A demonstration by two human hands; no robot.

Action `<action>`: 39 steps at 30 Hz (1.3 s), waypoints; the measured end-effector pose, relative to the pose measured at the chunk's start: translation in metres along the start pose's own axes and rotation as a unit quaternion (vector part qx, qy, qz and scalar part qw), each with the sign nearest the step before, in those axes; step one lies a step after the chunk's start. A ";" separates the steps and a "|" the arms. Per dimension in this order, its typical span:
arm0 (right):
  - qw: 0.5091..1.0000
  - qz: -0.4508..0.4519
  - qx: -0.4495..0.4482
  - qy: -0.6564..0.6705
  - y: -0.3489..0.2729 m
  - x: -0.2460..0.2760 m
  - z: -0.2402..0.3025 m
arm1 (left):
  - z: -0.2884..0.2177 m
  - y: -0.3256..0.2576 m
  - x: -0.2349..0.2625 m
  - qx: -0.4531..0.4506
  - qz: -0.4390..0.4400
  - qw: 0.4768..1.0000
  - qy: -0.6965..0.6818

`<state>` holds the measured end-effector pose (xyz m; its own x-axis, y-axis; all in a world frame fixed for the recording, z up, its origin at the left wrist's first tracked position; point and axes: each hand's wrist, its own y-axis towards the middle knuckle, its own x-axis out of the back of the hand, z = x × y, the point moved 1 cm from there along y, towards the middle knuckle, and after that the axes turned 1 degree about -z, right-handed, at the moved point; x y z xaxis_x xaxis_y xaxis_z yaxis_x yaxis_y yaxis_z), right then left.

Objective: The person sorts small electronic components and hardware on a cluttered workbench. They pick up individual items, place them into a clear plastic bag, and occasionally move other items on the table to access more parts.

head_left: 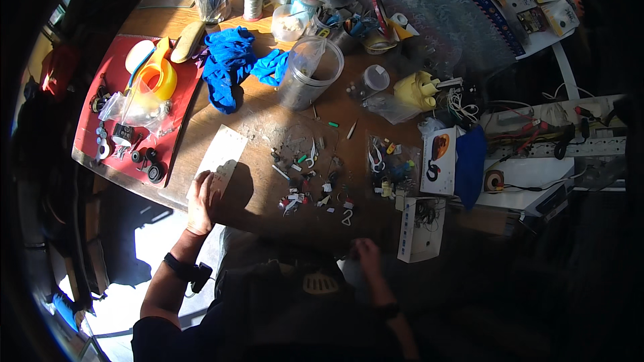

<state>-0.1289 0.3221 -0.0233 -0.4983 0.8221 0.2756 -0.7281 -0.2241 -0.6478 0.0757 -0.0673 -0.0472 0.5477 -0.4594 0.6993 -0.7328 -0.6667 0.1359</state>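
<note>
Touching the white sheet (225, 149) on the wooden table (251, 108), the left hand (202, 202) has its fingers slightly apart. The right hand (366, 256) is in shadow; I cannot tell its fingers' state.

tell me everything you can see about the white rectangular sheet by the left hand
The white rectangular sheet looks like paper or thin card, with faint marks too small to read. It appears to lie flat on the brown wooden table, slanted with its far end toward the right, beside the flat red mat. The bare left hand covers part of its near end, fingers apparently touching it. Sunlight brightens its exposed surface.
</note>
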 end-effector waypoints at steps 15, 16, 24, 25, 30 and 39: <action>0.999 -0.005 -0.012 0.049 0.008 0.055 -0.055 | -0.103 0.027 -0.149 -0.051 0.111 0.978 0.172; 0.999 -0.003 -0.017 0.041 0.009 0.057 -0.055 | -0.112 0.029 -0.154 -0.062 0.118 0.976 0.171; 0.999 0.007 -0.006 0.043 0.014 0.057 -0.049 | -0.098 0.069 -0.136 -0.058 0.024 0.996 0.062; 0.999 0.007 -0.004 0.047 0.014 0.056 -0.048 | -0.083 0.082 -0.131 -0.030 0.019 0.999 0.013; 0.999 0.016 0.016 0.044 0.012 0.043 -0.036 | -0.044 0.122 -0.133 -0.050 0.010 0.998 -0.028; 0.998 0.058 0.016 0.021 0.013 0.022 -0.025 | -0.081 0.101 -0.126 -0.110 0.064 0.991 0.029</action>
<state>-0.1373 0.3499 -0.0430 -0.5608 0.8105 0.1692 -0.6814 -0.3356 -0.6505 -0.1001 -0.0288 -0.0645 0.4247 -0.4931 0.7593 -0.8686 -0.4583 0.1882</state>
